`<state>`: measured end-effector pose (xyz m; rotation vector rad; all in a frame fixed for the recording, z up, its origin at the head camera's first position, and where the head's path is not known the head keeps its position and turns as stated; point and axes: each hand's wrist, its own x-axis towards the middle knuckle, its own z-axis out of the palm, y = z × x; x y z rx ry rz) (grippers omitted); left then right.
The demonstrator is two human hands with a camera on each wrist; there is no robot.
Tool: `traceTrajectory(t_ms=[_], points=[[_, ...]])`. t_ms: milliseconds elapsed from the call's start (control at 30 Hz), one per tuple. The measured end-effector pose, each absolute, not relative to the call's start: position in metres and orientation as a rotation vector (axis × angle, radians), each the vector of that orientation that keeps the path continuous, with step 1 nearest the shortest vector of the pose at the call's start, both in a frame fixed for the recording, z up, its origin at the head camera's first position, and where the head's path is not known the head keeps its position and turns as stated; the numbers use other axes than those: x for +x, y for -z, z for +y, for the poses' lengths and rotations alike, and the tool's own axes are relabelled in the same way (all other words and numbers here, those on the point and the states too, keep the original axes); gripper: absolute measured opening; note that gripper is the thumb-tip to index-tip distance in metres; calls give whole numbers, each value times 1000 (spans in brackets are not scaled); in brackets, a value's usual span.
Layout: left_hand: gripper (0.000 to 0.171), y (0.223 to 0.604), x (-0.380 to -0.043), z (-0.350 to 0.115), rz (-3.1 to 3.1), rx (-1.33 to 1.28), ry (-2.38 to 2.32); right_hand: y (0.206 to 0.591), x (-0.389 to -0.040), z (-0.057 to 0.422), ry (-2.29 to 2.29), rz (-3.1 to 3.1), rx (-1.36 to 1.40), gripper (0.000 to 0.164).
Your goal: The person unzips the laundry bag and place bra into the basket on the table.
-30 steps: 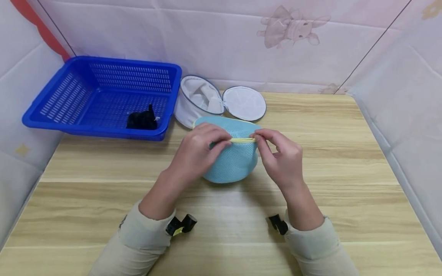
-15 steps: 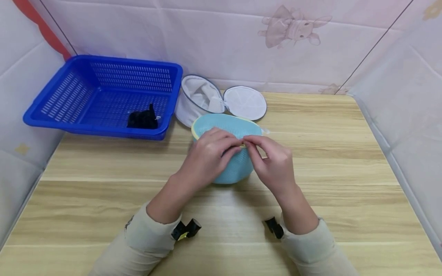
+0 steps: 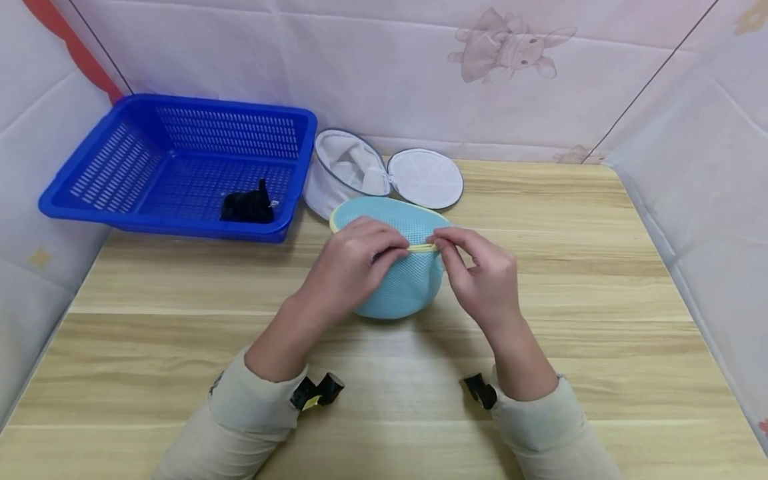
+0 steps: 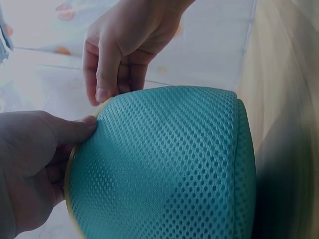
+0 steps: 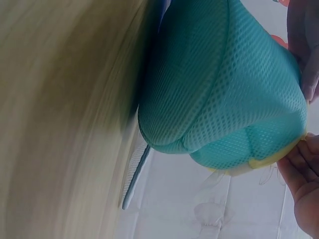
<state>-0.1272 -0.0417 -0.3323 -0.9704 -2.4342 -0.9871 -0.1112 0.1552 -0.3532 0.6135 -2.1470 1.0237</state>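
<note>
A turquoise mesh laundry bag [image 3: 396, 293] with yellow trim stands upright near the middle of the table. My left hand [image 3: 354, 267] pinches the near part of its yellow-edged rim between thumb and fingers. Just to the right, my right hand [image 3: 483, 280] pinches the same yellow edge, a short stretch of trim showing between the two hands. In the left wrist view the mesh side [image 4: 159, 159] bulges out below both hands. The right wrist view shows the bag's underside [image 5: 179, 84] and a fold in its side. What the right fingertips pinch exactly is too small to tell.
A blue plastic basket [image 3: 180, 231] stands at the back left, with a small black plush-like thing [image 3: 247, 207] inside. Behind the turquoise bag sits a white mesh bag [image 3: 321, 190] with its round lid [image 3: 426, 179] folded out on the wooden table [image 3: 570, 300]. Printed cloth walls enclose the table.
Both hands stay at the yellow rim. They came close together half a second ago, and now the right hand is again a little farther right, with the trim visible between them.
</note>
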Motion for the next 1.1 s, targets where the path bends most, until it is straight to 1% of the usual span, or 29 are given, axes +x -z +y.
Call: traceTrajectory(t_ms=[700,900,1033,1100], points=[[8,330,-133,-53,-2389,-985,1048,346,-109,161,-1167,-2064,531,14],[12,331,-130,-51,-2391,-954,984,348,-109,158,-1037,-2077,558,13],[20,334,-124,-43,-2370,-1011,886,349,-107,151,-911,-2086,612,12],[19,336,-122,-38,-2371,-1030,856,349,-106,148,-888,-2089,640,13]])
